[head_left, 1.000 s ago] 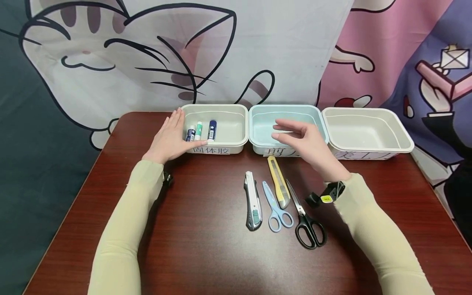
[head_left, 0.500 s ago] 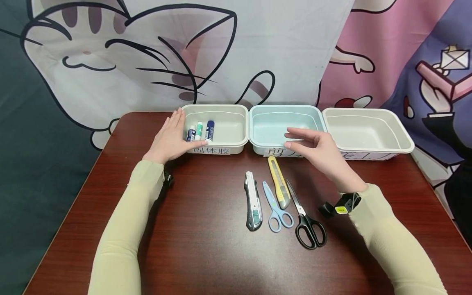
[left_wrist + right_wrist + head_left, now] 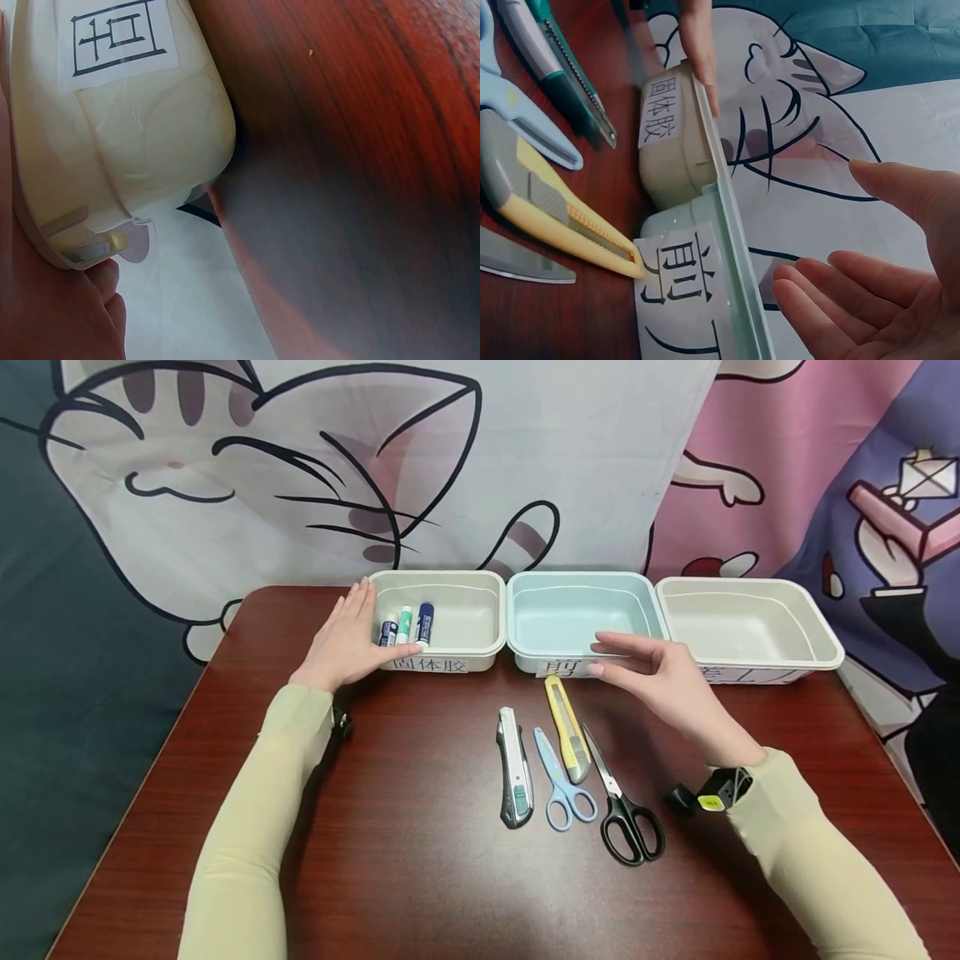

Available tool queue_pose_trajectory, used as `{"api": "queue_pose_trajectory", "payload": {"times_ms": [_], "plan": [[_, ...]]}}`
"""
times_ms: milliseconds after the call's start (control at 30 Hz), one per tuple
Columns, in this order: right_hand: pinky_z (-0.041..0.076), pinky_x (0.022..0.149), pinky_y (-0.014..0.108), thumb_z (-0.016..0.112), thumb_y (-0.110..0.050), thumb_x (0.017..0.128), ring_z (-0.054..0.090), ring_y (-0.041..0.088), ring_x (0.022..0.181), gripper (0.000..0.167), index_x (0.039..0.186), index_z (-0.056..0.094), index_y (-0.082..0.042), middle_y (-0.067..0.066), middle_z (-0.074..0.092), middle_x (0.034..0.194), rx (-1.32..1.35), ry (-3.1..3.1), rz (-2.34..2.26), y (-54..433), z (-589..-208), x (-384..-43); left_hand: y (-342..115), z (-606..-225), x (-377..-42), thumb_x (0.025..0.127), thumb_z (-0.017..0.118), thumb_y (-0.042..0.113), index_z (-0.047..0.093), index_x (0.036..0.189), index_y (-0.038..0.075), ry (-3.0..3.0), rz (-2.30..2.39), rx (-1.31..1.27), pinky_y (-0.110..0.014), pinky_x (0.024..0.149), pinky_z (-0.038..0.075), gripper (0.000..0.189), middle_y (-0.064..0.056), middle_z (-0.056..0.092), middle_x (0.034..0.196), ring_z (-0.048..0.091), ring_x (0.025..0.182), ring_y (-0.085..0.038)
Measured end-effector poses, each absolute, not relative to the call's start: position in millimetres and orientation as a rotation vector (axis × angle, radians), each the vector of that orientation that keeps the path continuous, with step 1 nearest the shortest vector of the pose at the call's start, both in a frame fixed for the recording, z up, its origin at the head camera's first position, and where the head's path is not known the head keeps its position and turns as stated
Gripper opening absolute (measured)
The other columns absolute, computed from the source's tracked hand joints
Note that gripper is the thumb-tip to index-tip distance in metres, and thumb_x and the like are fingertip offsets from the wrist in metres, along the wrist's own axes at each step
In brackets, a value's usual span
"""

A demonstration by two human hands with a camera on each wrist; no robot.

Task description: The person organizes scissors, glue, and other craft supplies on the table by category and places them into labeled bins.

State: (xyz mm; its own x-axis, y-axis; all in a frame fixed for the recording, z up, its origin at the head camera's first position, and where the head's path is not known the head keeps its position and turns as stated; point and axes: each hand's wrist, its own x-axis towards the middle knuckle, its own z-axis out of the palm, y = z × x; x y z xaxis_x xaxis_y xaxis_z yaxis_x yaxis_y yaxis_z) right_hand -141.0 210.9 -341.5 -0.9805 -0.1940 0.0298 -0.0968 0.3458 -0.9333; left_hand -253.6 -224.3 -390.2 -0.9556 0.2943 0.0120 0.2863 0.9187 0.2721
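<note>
My left hand (image 3: 345,639) rests with straight fingers on the left side of a cream bin (image 3: 480,610), the thumb along its front rim. Three glue sticks (image 3: 425,625) lie inside at the left. Over the front right of the light blue bin (image 3: 555,602) hovers my right hand (image 3: 660,681), its fingers loosely extended and holding nothing. In front of the bins lie a grey box cutter (image 3: 515,768), light blue scissors (image 3: 562,781), a yellow box cutter (image 3: 568,729) and black-handled scissors (image 3: 622,802). The right wrist view shows the yellow cutter's tip close to the blue bin's label.
A second cream bin (image 3: 750,618) stands at the right end of the row. All three bins have paper labels on their fronts. The brown table (image 3: 412,860) reaches back to a printed curtain (image 3: 585,443).
My right hand has drawn back to the right and toward me from over the blue bin. The dark blue glue stick has shifted slightly left. The left hand stays still.
</note>
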Motion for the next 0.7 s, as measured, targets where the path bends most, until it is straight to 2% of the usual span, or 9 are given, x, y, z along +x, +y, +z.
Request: {"api": "queue_pose_trajectory", "payload": {"times_ms": [533,700], "plan": [[0.054,0.088,0.019,0.079,-0.029,0.092,0.068,0.011,0.110,0.058,0.141,0.061,-0.005,0.012,0.065,0.134,-0.272,2.549,-1.610,220,-351,-126,-223,-389,-253,0.080,0.052,0.087,0.000,0.161,-0.001,3.042,0.434,0.453,-0.038,0.123,-0.005,0.131,-0.013,-0.006,0.169,-0.007,0.154,-0.025],[0.055,0.087,0.021,0.079,-0.025,0.092,0.069,0.011,0.108,0.056,0.140,0.061,-0.004,0.014,0.065,0.133,-0.292,2.531,-1.632,224,-357,-121,-223,-390,-253,0.080,0.052,0.087,-0.001,0.161,-0.001,3.046,0.431,0.451,-0.037,0.123,-0.005,0.131,-0.013,-0.006,0.169,-0.007,0.154,-0.025]]}}
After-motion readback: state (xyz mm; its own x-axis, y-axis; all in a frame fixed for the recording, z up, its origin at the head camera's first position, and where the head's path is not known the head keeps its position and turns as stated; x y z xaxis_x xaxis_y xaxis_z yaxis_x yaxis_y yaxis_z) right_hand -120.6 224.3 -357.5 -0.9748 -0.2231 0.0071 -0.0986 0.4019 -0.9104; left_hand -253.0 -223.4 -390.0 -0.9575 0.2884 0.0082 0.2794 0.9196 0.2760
